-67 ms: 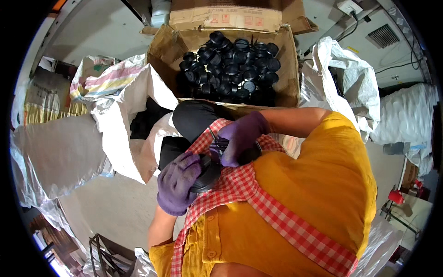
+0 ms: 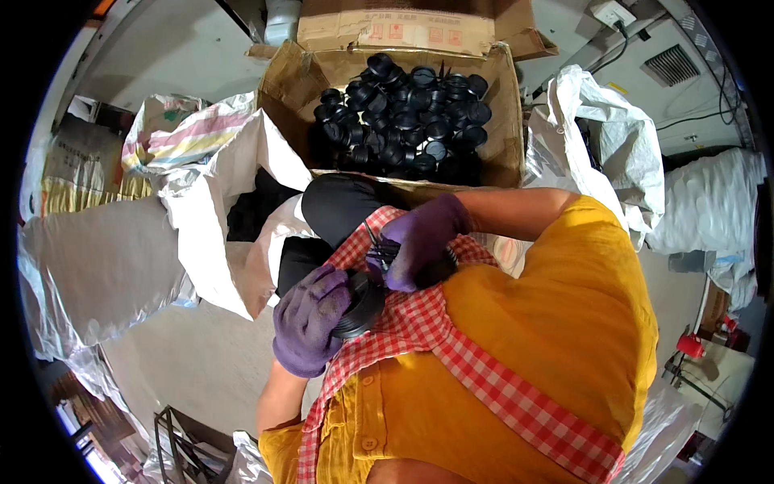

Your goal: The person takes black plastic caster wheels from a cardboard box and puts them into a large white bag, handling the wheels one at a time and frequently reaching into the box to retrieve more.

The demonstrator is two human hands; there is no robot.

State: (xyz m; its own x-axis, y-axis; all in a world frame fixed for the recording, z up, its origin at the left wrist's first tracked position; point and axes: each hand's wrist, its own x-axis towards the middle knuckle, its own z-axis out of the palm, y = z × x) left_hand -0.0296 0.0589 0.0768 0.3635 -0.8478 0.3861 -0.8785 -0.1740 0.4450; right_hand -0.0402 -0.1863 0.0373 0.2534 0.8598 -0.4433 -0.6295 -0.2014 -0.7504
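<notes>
My left hand [image 2: 308,324], in a purple glove, is closed around a round black plastic piece [image 2: 364,308] with ridged sides, held over my lap. Right beside it, my right hand [image 2: 423,240], also purple-gloved, is bent inward with its fingers closed. Several thin dark prongs or blades [image 2: 382,252] stick out between its fingers toward the round piece; I cannot tell what they belong to. Part of a dark thing also shows beneath that palm. Ahead of my knees, a cardboard box [image 2: 516,121] holds a heap of similar round black pieces [image 2: 419,121].
An open white woven sack [image 2: 211,234] with dark contents stands at my left knee. Another white sack [image 2: 617,137] stands right of the box. A grey-white wrapped bundle [image 2: 105,266] lies far left. A power strip [image 2: 610,12] with a cable is at the upper right.
</notes>
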